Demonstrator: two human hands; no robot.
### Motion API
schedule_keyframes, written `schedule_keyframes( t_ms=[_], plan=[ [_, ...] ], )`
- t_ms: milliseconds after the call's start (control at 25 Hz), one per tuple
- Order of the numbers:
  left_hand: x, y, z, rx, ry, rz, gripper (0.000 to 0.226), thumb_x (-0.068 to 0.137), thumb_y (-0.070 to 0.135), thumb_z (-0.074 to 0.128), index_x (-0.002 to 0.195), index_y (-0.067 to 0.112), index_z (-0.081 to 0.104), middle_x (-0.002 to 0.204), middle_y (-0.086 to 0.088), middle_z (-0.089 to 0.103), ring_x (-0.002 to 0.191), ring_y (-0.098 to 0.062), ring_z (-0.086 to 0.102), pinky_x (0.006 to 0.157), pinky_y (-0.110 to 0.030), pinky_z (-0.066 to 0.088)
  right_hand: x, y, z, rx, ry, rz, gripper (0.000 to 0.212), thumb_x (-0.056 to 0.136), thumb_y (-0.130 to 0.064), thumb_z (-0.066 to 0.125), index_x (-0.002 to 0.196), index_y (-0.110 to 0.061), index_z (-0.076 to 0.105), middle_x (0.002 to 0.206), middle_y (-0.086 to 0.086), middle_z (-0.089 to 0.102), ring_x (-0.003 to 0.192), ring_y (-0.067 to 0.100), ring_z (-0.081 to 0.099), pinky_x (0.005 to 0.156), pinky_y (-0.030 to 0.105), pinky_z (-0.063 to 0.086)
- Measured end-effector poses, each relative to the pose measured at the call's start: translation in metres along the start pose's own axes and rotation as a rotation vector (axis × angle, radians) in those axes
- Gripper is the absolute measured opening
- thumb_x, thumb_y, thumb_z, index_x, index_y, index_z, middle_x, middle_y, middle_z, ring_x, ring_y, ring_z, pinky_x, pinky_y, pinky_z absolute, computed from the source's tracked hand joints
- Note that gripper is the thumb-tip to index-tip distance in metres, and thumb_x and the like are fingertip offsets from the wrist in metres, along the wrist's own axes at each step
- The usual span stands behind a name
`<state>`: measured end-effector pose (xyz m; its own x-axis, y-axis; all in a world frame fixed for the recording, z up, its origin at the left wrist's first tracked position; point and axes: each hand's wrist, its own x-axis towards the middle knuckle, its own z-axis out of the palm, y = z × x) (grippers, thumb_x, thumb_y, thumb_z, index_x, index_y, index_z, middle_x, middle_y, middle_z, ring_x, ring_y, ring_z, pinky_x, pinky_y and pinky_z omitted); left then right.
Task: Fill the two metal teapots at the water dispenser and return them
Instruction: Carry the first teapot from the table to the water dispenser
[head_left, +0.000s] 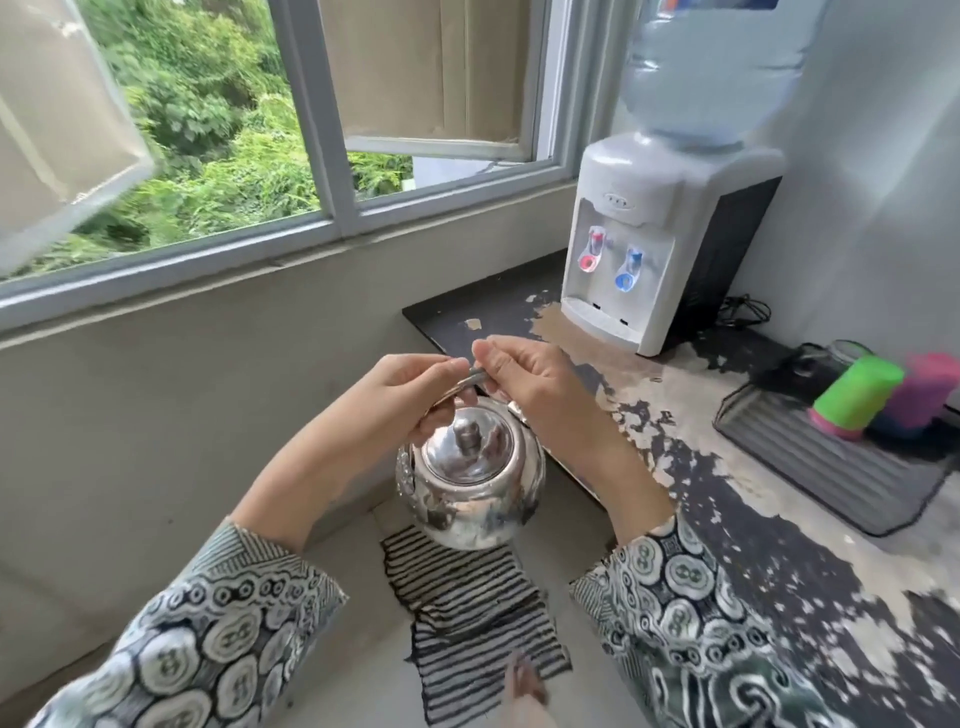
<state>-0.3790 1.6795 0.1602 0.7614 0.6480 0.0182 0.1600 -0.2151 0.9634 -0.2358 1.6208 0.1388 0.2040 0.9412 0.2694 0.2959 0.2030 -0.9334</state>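
A shiny metal teapot (470, 493) with its lid on hangs in the air in front of me, left of the counter edge. My left hand (400, 395) and my right hand (530, 384) both grip its thin wire handle above the lid. The white water dispenser (649, 244) stands on the counter at the back right, with a red tap (592, 254) and a blue tap (628, 273) and a large water bottle on top. Only one teapot is in view.
The dark counter (727, 519) has peeling paint. A ribbed drying mat (831, 462) on its right side holds a green cup (857, 395), a pink cup (924, 395) and a jar. A striped rug (467, 618) lies on the floor. An open window is at the left.
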Motion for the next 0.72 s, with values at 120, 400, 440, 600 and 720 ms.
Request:
schedule_keyframes(
  t_ms=[120, 400, 440, 600, 720],
  plan=[
    [0.073, -0.020, -0.020, -0.012, -0.061, -0.044, 0.040, 0.095, 0.024, 0.043, 0.060, 0.023, 0.061, 0.052, 0.008, 0.027, 0.046, -0.007, 0.023, 0.046, -0.017, 0.024, 0.063, 0.039, -0.015, -0.043, 0.000, 0.022, 0.040, 0.096, -0.022, 0.041, 0.071, 0.009, 0.046, 0.064, 0.009, 0.040, 0.060, 0.019, 0.037, 0.059, 0.031, 0.034],
    [0.244, -0.057, -0.050, -0.107, -0.098, -0.018, 0.025, 0.093, 0.017, 0.044, 0.071, 0.011, 0.054, 0.044, 0.013, 0.030, 0.042, -0.002, 0.025, 0.041, -0.011, 0.023, 0.186, 0.124, -0.062, -0.166, 0.106, 0.070, 0.022, 0.084, -0.038, 0.049, 0.089, -0.016, 0.050, 0.090, 0.001, 0.050, 0.085, 0.012, 0.049, 0.075, 0.018, 0.039],
    [0.264, -0.065, -0.050, -0.111, -0.082, -0.020, 0.027, 0.094, 0.016, 0.043, 0.068, 0.012, 0.052, 0.043, 0.013, 0.031, 0.041, -0.001, 0.026, 0.041, -0.011, 0.023, 0.196, 0.134, -0.063, -0.184, 0.156, 0.097, 0.024, 0.081, -0.042, 0.051, 0.096, -0.024, 0.047, 0.102, -0.002, 0.047, 0.099, 0.009, 0.046, 0.080, 0.012, 0.036],
    [0.342, -0.109, -0.045, -0.117, -0.041, 0.004, 0.024, 0.094, 0.016, 0.043, 0.078, 0.006, 0.058, 0.042, 0.012, 0.039, 0.043, -0.001, 0.030, 0.044, -0.012, 0.026, 0.235, 0.192, -0.068, -0.314, 0.472, 0.234, 0.053, 0.070, -0.062, 0.050, 0.112, -0.035, 0.030, 0.121, -0.003, 0.034, 0.111, 0.011, 0.032, 0.080, 0.014, 0.032],
    [0.400, -0.138, -0.046, -0.120, -0.056, -0.009, 0.025, 0.095, 0.015, 0.043, 0.080, 0.003, 0.060, 0.046, 0.015, 0.050, 0.046, 0.002, 0.041, 0.049, -0.011, 0.032, 0.270, 0.245, -0.064, -0.455, 0.538, 0.416, 0.056, 0.069, -0.060, 0.049, 0.113, -0.031, 0.030, 0.123, 0.003, 0.033, 0.111, 0.019, 0.033, 0.086, 0.027, 0.033]
  ],
)
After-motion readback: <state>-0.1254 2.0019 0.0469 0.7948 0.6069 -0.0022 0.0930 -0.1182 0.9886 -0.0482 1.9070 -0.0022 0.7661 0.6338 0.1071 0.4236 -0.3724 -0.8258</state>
